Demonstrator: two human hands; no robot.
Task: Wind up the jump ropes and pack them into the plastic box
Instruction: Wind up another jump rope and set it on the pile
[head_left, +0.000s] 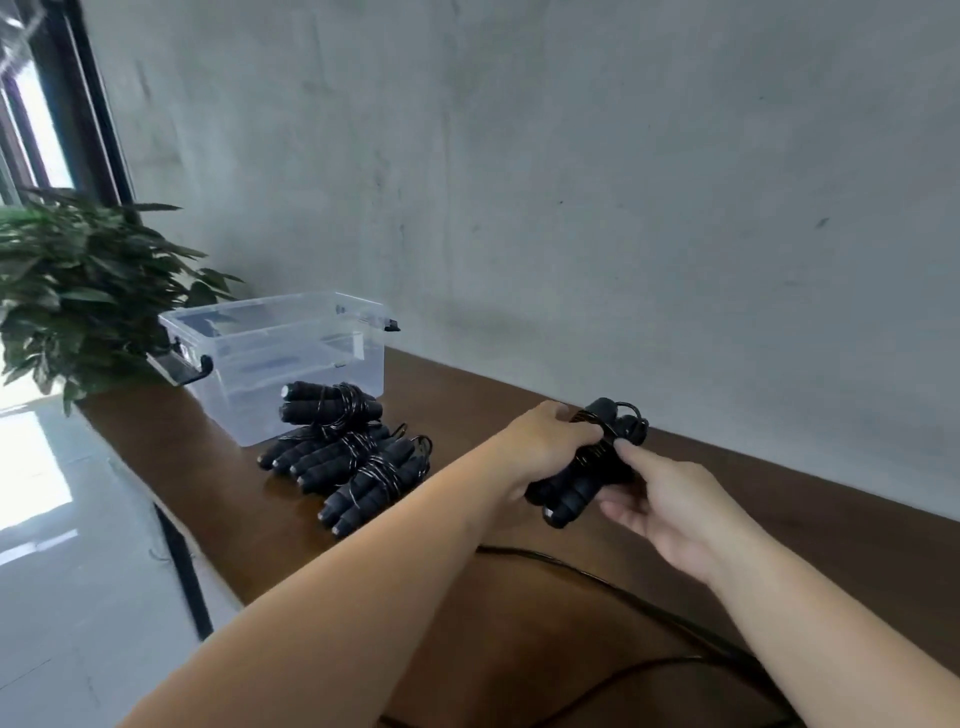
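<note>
the left hand (545, 441) covered the middle of the held jump rope (587, 467), so its windings there could not be counted. below the grip, the loose cord (623, 597) ran off the bottom edge. left of the grip, the plastic box (291, 358) hid behind the wound ropes (348, 452); its contents stayed unclear.

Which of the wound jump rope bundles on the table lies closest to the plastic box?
The bundle at the far end of the row, resting against the plastic box front wall; the other bundles lie further toward the person.
</note>
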